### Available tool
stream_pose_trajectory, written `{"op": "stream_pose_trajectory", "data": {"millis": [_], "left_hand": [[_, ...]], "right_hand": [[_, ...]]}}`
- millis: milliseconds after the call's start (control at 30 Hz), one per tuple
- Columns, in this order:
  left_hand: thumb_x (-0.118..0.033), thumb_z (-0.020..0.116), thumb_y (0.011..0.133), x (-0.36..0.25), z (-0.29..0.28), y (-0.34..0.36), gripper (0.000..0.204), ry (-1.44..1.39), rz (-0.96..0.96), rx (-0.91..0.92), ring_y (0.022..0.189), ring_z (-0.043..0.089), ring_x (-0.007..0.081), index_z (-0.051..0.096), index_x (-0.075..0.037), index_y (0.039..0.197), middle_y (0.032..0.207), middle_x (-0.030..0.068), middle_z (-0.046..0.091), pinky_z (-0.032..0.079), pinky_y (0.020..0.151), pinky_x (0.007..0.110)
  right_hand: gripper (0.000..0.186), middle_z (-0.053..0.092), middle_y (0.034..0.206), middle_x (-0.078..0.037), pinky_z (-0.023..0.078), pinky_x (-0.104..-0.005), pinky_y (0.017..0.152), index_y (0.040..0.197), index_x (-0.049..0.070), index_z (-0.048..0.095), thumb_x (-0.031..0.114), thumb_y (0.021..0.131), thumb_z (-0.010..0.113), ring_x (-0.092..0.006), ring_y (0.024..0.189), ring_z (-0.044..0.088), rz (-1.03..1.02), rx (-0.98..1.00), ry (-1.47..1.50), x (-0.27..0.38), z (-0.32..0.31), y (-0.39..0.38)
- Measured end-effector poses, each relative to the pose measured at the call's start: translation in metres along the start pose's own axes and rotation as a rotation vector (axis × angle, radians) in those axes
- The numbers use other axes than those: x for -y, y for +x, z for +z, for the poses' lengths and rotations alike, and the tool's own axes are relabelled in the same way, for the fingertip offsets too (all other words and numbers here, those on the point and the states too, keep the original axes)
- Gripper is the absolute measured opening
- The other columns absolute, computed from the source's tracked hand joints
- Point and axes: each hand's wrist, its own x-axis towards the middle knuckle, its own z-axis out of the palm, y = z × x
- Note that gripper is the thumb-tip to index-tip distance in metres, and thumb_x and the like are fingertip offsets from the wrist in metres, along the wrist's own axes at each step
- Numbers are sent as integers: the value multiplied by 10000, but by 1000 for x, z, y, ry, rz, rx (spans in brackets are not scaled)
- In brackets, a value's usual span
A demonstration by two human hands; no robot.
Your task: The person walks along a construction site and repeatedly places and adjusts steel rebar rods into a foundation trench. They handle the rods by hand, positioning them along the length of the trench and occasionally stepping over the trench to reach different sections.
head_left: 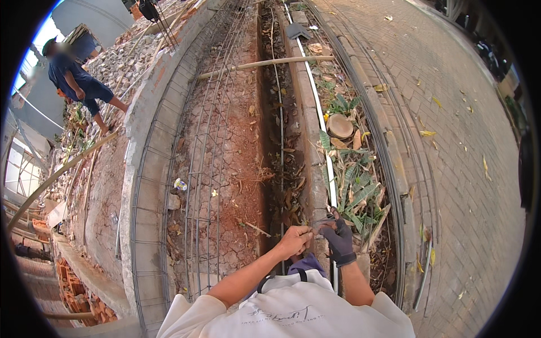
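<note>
My bare left hand (pixel 296 239) is closed in front of me, just left of my right hand (pixel 337 239), which wears a dark glove. Both hands meet over the stone edge (pixel 319 253) of the narrow trench (pixel 273 186); between their fingers is something small and greyish that is too small to name. My right hand's fingers are bent around it. Just beyond the hands runs a long white pipe (pixel 329 180), beside leafy plants (pixel 355 191) and a cut stump (pixel 341 127).
Long rebar cages (pixel 208 146) lie over reddish soil on the left, crossed by a pole (pixel 242 67). A low broken wall (pixel 141 107) separates these from rubble and a person (pixel 76 79) in dark clothes. Bundled steel rods (pixel 394 214) run along the paved path (pixel 462 169) at right.
</note>
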Motion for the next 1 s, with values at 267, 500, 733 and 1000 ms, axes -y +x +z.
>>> {"op": "stream_pose_trajectory", "data": {"millis": [267,500,733,1000], "left_hand": [[-111,583,1056,-39,-31,-16,226,-148,14,-83,453,429,45,670,17,1221,678,17,585,316,381,232],[-100,607,1023,-45,-27,8,167,214,137,-2,522,456,54,722,3,1088,652,10,583,374,469,262],[-86,645,950,-64,-32,45,161,727,423,59,851,732,258,740,16,1031,945,173,767,543,790,361],[-112,682,896,-66,-10,46,115,1190,623,248,794,689,401,705,-25,968,808,209,693,508,700,472]], "right_hand": [[249,725,1074,-55,544,-294,918,1145,17,702,21,898,740,-109,957,671,143,123,-75,45,5,42],[164,691,1244,-170,501,-428,1037,1035,44,709,3,883,665,-291,1108,689,-215,301,-849,71,-15,52],[339,625,1361,-238,427,-529,1119,1136,98,731,265,843,764,-438,1259,579,162,527,-1105,83,-43,33],[228,738,896,-60,530,-293,699,1042,-11,752,182,919,751,-111,765,654,247,29,-350,72,-26,-15]]}}
